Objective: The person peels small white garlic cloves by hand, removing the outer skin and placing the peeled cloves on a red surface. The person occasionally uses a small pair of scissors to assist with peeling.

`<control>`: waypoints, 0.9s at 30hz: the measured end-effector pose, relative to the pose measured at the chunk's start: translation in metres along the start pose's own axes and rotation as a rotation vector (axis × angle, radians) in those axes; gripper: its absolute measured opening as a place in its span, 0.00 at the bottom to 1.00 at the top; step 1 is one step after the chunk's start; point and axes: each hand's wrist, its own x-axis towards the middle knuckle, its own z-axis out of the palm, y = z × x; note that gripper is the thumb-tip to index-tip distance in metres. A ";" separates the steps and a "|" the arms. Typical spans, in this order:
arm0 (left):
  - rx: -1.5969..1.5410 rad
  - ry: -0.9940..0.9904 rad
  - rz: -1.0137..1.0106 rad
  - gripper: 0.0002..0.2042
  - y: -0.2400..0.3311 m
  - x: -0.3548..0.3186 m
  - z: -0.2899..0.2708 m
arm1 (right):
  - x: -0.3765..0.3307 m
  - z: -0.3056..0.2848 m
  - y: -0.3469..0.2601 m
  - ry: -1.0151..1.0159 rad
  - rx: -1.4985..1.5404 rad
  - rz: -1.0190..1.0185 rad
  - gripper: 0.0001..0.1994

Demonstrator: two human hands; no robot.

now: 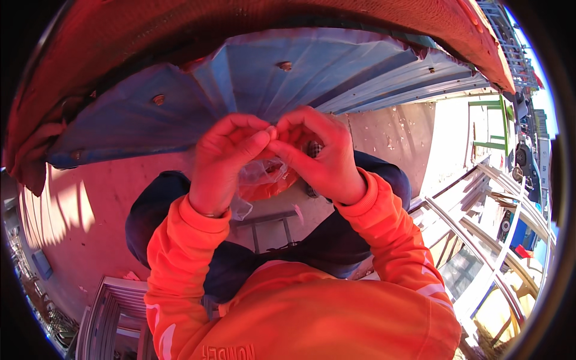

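In front of the blue corrugated metal sheet [264, 78], my two hands meet fingertip to fingertip. My left hand [225, 159] is closed in a pinch, thumb against the fingers. My right hand [327, 153] pinches from the other side, its fingertips touching the left ones. Whatever lies between the fingertips is too small or too hidden to name. Just below them shows a clear plastic bag [273, 171] with something orange-red in or behind it. My fingers cover its top, so I cannot tell whether they grip it.
A red canopy [144, 36] hangs over the blue sheet. Below me is a dark metal frame [258, 231] between my legs. Stacked pale frames [114, 312] stand at lower left. Long white bars [480, 234] lie at right, with a green metal frame [504, 126] beyond them.
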 end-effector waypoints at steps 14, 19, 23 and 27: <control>0.380 0.000 0.273 0.12 -0.002 -0.006 0.010 | -0.001 -0.008 -0.001 -0.068 -0.056 0.013 0.06; 0.407 0.009 0.274 0.12 -0.002 -0.007 0.012 | -0.002 -0.010 -0.008 -0.076 0.040 0.062 0.06; 0.490 0.007 0.346 0.12 -0.005 -0.005 0.010 | -0.001 -0.009 -0.006 -0.065 0.037 -0.033 0.05; 0.503 -0.002 0.335 0.11 -0.005 -0.006 0.012 | -0.002 -0.008 -0.005 -0.038 0.146 0.052 0.05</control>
